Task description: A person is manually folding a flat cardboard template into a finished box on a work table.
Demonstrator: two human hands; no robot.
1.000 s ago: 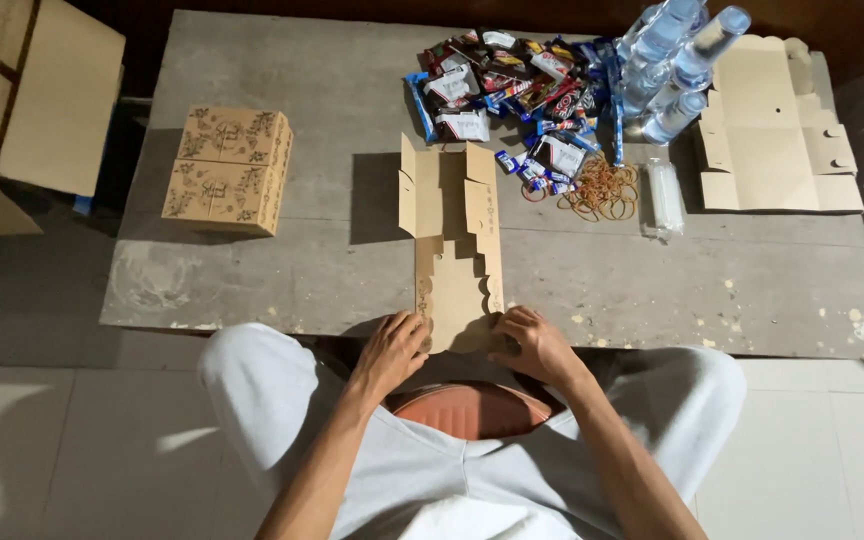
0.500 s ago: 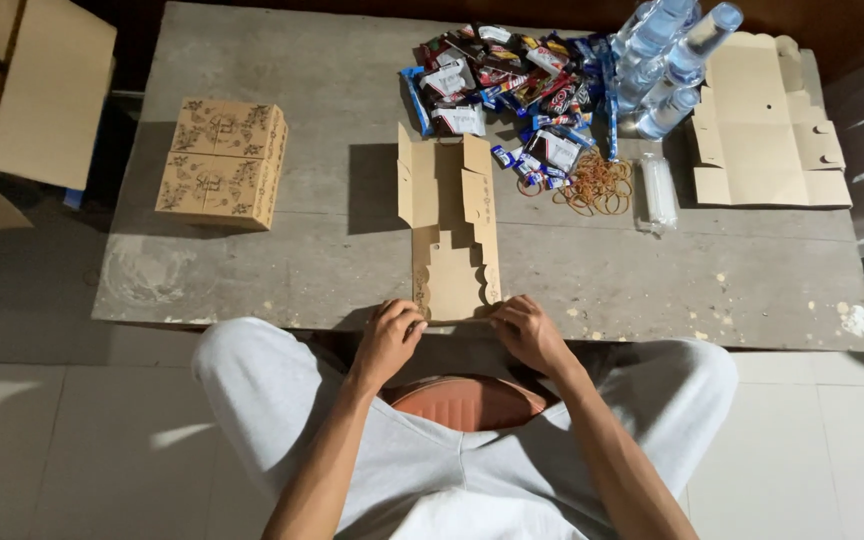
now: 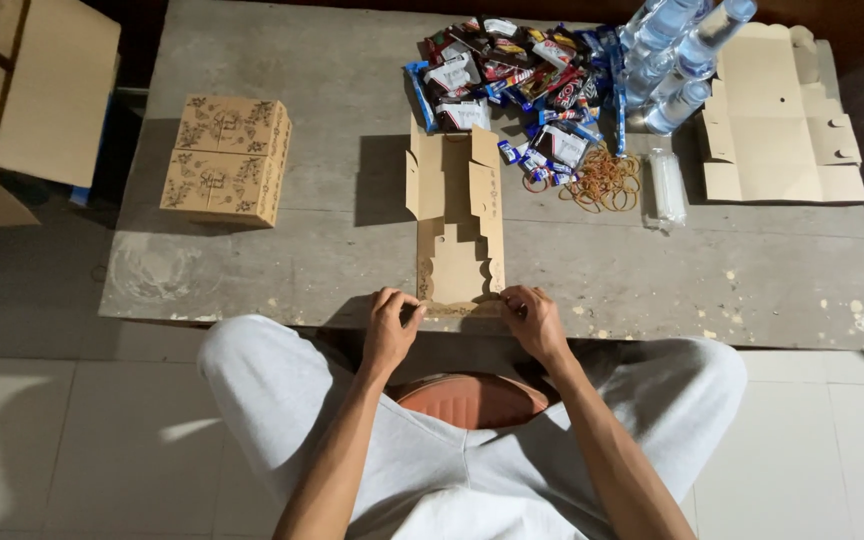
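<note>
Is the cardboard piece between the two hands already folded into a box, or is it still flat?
Partly folded: the cardboard blank lies mostly flat, side flaps raised; left hand and right hand hold its near edge.

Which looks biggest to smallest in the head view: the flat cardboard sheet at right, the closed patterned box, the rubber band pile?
1. Flat cardboard sheet, largest.
2. Closed patterned box.
3. Rubber band pile, smallest.
All lie about equally far from the camera.
</note>
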